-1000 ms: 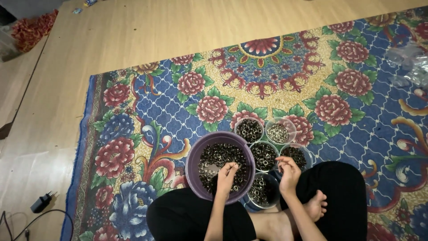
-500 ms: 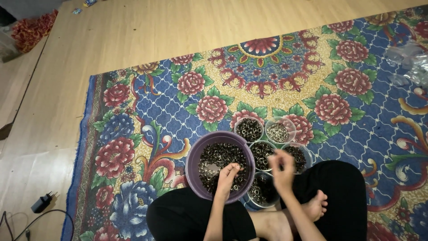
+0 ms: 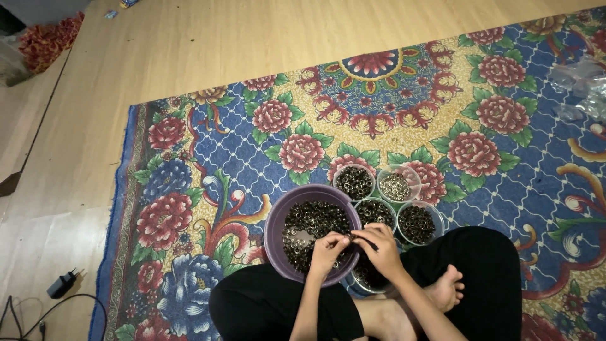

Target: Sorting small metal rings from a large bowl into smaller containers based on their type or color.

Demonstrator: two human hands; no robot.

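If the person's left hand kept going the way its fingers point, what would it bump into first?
Probably the right hand, whose fingers meet the left hand above the purple bowl of small dark rings; depth is unclear.

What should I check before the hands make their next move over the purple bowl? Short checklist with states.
1. Both hands in view: ok. Left hand and right hand meet fingertip to fingertip at the near rim of the purple bowl.
2. Piece held between the fingers: cannot tell, too small to make out.
3. Bowl stocked: ok, it holds many small dark metal rings.
4. Small cups upright on the carpet: ok for the far-left cup, far-right cup and right-hand cup.
5. Nearest cup: cannot tell, largely hidden under the right hand.
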